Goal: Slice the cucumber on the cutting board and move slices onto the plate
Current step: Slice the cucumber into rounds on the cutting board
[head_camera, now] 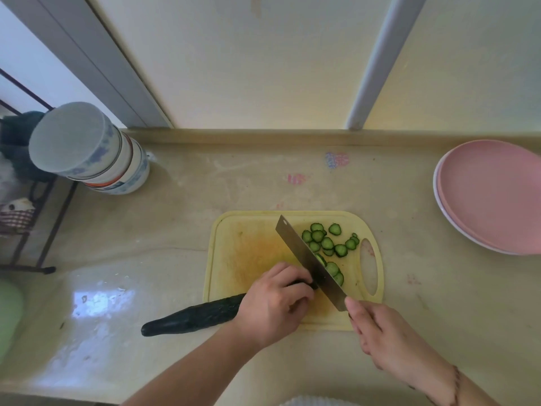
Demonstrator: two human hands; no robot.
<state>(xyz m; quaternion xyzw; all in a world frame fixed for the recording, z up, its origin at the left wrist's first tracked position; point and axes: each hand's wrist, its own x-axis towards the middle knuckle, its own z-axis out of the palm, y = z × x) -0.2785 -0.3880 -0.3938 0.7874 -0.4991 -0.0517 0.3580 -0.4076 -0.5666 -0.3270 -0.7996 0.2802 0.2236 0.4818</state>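
Note:
A long dark green cucumber lies across the left edge of the yellow cutting board, its uncut end resting on the counter. My left hand presses down on the cucumber near its cut end. My right hand grips the handle of a cleaver, whose blade stands on the board right at the cucumber's cut end. Several round cucumber slices lie on the board to the right of the blade. A pink plate sits at the far right of the counter, with nothing on it.
A stack of upturned blue-and-white bowls stands at the back left. A dark metal rack is at the left edge. A green object shows at the lower left. The wall and window frame run behind the counter.

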